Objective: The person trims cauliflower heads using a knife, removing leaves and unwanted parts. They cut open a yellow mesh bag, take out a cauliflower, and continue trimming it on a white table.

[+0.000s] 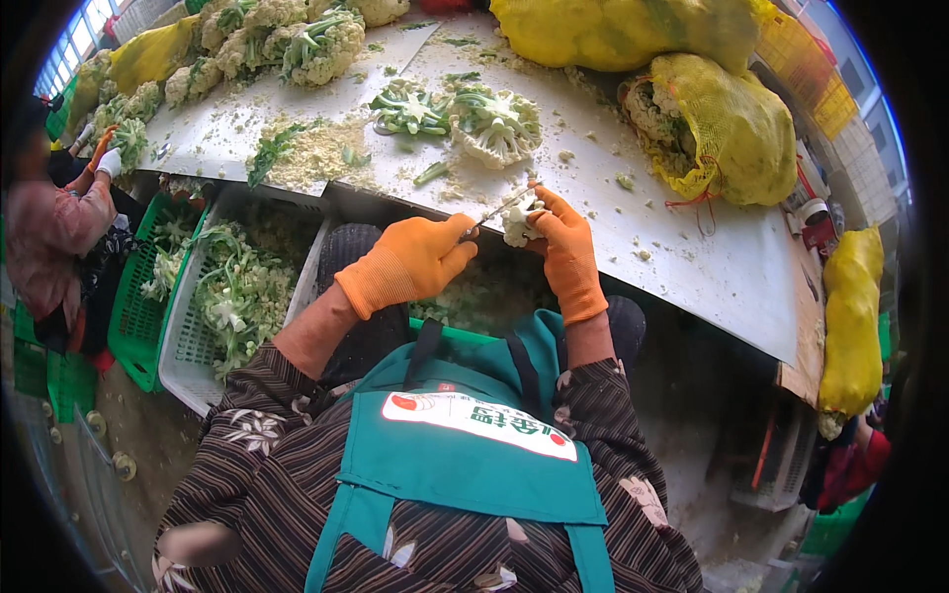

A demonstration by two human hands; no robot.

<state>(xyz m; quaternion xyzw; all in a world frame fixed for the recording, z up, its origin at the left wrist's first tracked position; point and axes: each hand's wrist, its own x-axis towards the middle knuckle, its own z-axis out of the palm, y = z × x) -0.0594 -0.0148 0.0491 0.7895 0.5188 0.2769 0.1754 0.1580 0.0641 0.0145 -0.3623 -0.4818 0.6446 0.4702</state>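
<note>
Both my hands wear orange gloves and meet over the near edge of the metal table. My left hand grips a small knife, its thin blade reaching up and right to a cauliflower piece. That white cauliflower floret is pinched in the fingers of my right hand. Just beyond lies a cut cauliflower head, stem side up. Touching it on the left is a smaller, greener cauliflower piece. The knife handle is mostly hidden in my left fist.
Crumbs and leaf scraps litter the metal table. Cauliflower heads are piled at the back left; a yellow mesh sack lies at right. A white crate and green crate hold trimmings. A co-worker works at far left.
</note>
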